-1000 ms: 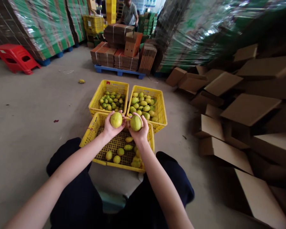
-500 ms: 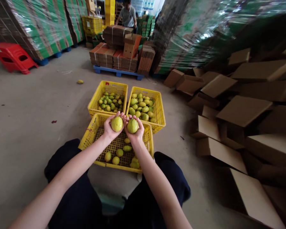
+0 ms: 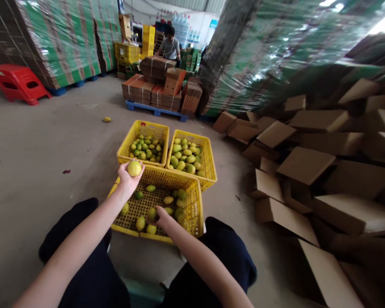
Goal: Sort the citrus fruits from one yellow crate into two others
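My left hand (image 3: 130, 176) is raised above the left rim of the near yellow crate (image 3: 197, 205), its fingers curled under a yellow lemon (image 3: 134, 168) in the palm. Down inside that crate, my right hand (image 3: 160, 217) grips a greenish lemon (image 3: 152, 214) with thumb and fingers. Several other lemons lie scattered on the crate's perforated bottom, among them a yellow-green one (image 3: 140, 223) just left of my right hand. Behind stand two more yellow crates: the left one (image 3: 123, 147) holds smaller, greener lemons, the right one (image 3: 211, 164) larger, yellower ones.
A heap of cardboard boxes (image 3: 304, 164) fills the right side. Flattened cartons (image 3: 167, 99) are stacked on a blue pallet (image 3: 141, 107), with a person (image 3: 170, 46) behind. A red stool (image 3: 17, 83) stands at left; one lemon (image 3: 107, 119) lies on the floor.
My hands have parted from side by side. The left moved left with its lemon; the right went down into the near crate, onto a lemon there. The view tilted up slightly.
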### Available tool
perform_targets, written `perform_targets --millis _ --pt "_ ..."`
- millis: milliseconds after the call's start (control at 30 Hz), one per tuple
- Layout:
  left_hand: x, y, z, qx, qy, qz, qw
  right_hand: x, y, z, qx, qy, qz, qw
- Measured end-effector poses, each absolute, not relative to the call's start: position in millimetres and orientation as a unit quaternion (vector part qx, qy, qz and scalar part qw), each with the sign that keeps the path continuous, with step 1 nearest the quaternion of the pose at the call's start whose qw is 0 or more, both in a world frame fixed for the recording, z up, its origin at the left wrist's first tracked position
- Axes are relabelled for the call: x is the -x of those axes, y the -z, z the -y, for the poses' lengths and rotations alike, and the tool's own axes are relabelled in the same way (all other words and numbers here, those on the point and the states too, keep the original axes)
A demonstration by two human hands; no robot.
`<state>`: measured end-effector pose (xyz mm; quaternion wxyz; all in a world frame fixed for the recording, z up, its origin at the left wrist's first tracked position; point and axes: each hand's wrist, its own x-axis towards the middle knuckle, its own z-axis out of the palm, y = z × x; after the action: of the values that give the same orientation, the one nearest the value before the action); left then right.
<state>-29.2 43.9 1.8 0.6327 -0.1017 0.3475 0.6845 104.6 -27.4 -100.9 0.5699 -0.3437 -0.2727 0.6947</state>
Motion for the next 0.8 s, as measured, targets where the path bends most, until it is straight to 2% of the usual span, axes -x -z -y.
perform_targets --millis 100,267,400,533,667,800 --pt "48 0 -51 0.117 -0.688 -0.355 0.622 -108 86 4 0.361 -0.723 0.255 0.531" --pt "58 7 -51 0.135 -0.677 -0.357 0.629 -140 49 -26 0.322 -0.743 0.179 0.559" --pt "59 4 -46 0.120 -0.670 -0.364 0.636 -150 53 0 0.342 -0.787 0.152 0.490" --pt "58 3 -43 0.097 -0.658 -0.380 0.643 -146 60 22 0.358 -0.791 0.207 0.451" --pt "53 19 -45 0.066 -0.632 -0.430 0.642 -148 43 27 0.339 -0.787 0.288 0.427" --pt "37 57 -39 -0.011 -0.513 -0.549 0.660 -150 17 32 0.306 -0.774 0.395 0.389"
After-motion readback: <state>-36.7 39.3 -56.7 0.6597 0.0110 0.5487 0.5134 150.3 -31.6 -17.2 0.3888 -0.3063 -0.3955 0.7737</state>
